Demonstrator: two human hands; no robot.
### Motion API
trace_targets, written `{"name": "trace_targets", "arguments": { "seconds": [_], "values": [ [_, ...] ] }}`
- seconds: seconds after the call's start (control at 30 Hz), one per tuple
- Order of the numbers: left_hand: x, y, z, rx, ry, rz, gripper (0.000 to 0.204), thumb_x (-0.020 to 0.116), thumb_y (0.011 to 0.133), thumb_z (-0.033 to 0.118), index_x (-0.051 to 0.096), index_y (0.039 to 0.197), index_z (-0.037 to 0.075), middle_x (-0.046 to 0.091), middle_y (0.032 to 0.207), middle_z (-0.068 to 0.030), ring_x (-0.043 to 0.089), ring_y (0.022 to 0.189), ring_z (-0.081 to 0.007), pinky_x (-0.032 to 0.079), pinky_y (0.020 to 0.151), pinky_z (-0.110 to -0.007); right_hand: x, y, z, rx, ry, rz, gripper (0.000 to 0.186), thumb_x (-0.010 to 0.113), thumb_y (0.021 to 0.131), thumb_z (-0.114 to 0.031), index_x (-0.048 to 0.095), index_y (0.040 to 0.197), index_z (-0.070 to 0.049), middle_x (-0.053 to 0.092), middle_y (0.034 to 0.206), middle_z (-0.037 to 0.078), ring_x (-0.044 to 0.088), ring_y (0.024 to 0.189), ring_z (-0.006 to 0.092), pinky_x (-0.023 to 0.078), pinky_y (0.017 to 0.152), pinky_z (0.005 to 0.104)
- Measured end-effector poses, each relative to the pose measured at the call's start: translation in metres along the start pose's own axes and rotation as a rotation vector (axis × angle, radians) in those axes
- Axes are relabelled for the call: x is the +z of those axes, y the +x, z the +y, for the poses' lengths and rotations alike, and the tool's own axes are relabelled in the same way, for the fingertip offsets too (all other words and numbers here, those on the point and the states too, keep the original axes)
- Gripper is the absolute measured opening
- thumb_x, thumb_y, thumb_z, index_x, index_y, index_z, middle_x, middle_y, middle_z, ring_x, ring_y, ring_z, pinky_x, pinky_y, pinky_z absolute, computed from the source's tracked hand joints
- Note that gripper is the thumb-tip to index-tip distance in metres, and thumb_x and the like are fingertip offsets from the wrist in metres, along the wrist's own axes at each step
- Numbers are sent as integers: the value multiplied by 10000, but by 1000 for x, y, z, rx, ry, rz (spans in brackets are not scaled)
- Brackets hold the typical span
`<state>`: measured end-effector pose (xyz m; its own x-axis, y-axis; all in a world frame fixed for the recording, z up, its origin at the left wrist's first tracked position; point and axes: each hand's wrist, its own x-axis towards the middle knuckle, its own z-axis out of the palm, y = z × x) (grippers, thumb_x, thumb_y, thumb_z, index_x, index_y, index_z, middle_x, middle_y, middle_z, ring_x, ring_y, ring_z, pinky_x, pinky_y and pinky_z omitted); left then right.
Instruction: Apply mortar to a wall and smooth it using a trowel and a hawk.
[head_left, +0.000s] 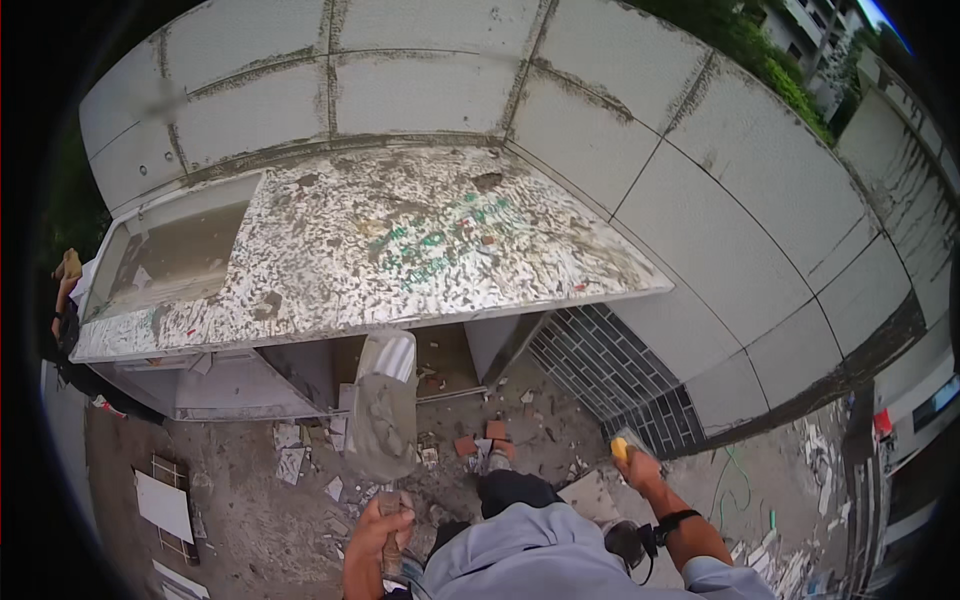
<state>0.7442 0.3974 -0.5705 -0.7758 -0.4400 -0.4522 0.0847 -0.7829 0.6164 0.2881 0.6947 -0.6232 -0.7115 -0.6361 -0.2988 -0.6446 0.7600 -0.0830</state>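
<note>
My left hand [380, 525] is closed around the handle of a shovel-like tool [385, 425]. Its long blade points away from me and is coated with grey mortar, with bare shiny metal at the far end. The blade hangs in front of the near edge of a mottled white slab counter [330, 260]. Off to the right, my right hand [638, 468] grips a small yellow thing [621, 448] with a pale flat part beside it. Its exact kind is hard to make out. That hand is near the wall's dark brick-patterned panel [610, 365].
The slab has a rectangular cut-out [180, 245] at its left. Tall pale block walls [440, 95] rise behind and right. Broken tile pieces [290, 463] and reddish blocks [485, 440] litter the floor. Another person's hand [70, 268] shows at far left. A green cord [735, 485] lies right.
</note>
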Motion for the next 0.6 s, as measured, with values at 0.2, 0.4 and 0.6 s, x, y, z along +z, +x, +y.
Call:
{"name": "trace_targets", "arguments": {
  "seconds": [0.2, 0.4, 0.6],
  "values": [
    [48, 71, 14, -39, 94, -219, 206, 703, 833, 124, 542, 942, 55, 500, 597, -1, 468, 436, -94, 377, 401, -251, 7, -29, 29, 218, 32, 154, 477, 595, 889, -423, 511, 1152, -35, 670, 802, 240, 654, 764, 442, 491, 686, 538],
    [98, 122, 51, -78, 168, -202, 207, 704, 841, 147, 536, 930, 67, 512, 636, 6, 468, 458, -74, 370, 399, -239, -10, 19, 16, 192, 125, 181, 506, 582, 914, -398, 492, 1252, -31, 672, 806, 231, 664, 749, 406, 498, 675, 494],
    [122, 128, 66, 13, 103, -326, 255, 721, 844, 186, 521, 912, 42, 483, 612, 11, 450, 446, -59, 332, 384, -222, -98, 103, -37, -246, 789, 482, 226, 546, 976, -232, 543, 980, -6, 461, 625, -9, 441, 519, 118, 375, 487, 295]
  ]
}}
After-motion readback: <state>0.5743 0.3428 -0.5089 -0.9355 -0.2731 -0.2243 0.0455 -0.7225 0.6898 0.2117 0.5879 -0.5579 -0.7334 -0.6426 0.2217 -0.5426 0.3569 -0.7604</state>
